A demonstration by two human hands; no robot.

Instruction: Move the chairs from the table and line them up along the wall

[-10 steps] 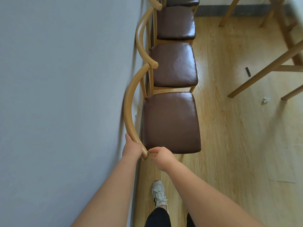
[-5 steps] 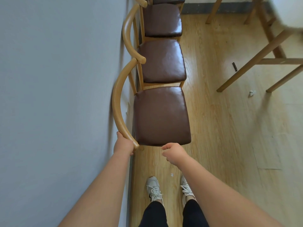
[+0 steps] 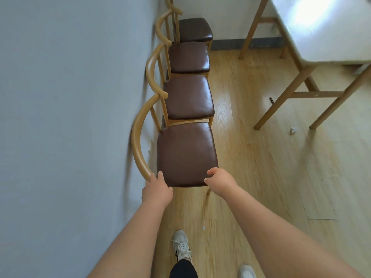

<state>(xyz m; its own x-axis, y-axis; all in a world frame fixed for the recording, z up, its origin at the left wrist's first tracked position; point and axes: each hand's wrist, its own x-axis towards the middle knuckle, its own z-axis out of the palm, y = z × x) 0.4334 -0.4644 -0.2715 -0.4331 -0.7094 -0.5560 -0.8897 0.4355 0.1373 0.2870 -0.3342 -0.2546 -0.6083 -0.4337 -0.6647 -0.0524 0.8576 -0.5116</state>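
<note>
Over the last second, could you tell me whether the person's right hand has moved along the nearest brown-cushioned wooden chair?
Yes. The right hand left the curved backrest's end and shifted right, away from the grey wall, to the seat's front corner.

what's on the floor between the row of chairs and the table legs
Head view: mostly bare wood floor. Only a small dark object and a crumpled white scrap lie close by the table legs.

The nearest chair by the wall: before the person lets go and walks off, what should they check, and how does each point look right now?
1. Nearest chair in line with the other chairs: ok.
2. Backrest close along the wall: ok.
3. Left hand off the backrest: not ok, it touches the end.
4. Right hand clear of the seat: cannot tell.
5. All legs on the floor: cannot tell.
</note>
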